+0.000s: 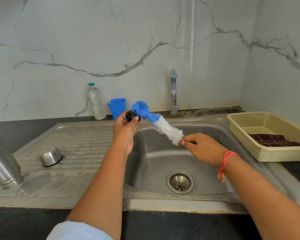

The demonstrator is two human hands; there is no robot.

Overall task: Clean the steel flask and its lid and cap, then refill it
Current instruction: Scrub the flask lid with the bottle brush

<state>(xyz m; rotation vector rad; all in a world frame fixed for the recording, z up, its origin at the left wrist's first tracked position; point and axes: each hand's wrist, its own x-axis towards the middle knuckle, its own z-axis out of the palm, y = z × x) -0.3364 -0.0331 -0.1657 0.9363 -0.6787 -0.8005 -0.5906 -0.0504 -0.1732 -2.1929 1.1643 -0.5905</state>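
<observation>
Flask [4,163] stands mouth-down on the draining board [80,141] at far left, with the cap [50,156] mouth-down near it, both well apart from the hands. Brush [157,122] runs diagonally, blue tip up-left touching the lid [131,116], and the right hand [201,148] pinches its lower white end. Left hand [126,134] pinches the small black lid between thumb and fingers.

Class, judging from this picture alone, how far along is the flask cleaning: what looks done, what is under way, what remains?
Looks done: the flask and cap sit mouth-down on the wet drainboard, apparently draining. In hand: the left hand holds the lid while the right hand works the brush against it. Left: finishing the lid, then refilling the flask.
</observation>
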